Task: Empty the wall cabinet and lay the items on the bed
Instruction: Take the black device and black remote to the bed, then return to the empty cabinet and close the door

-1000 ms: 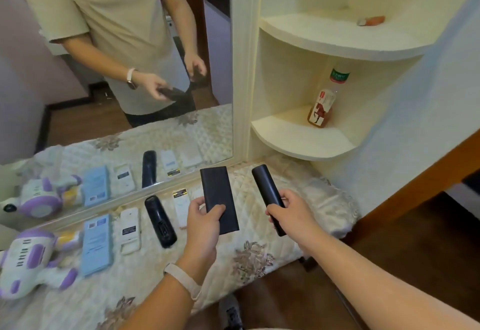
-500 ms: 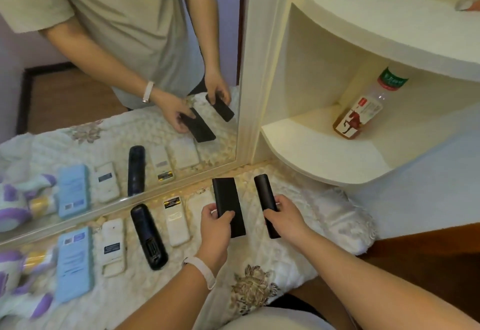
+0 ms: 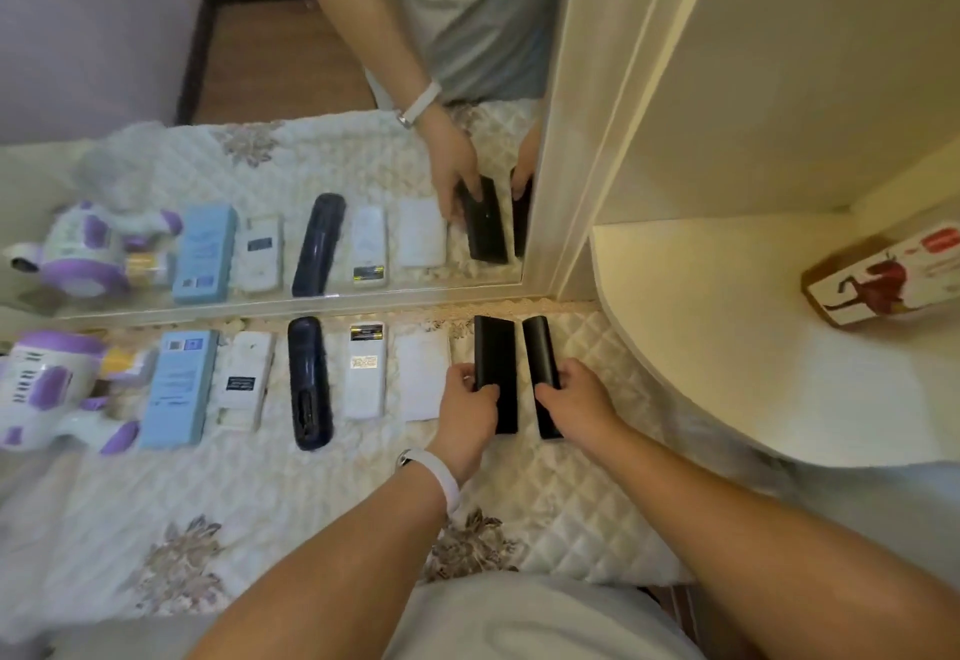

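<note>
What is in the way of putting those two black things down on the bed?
Nothing that shows. The left hand holds the flat black block and the right hand holds the black remote over a bare patch of the bed, right of the white block.

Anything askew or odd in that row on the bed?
The row lies roughly parallel. One oddity: the white remote right of the dark remote has its battery bay uncovered, a battery showing.
</note>
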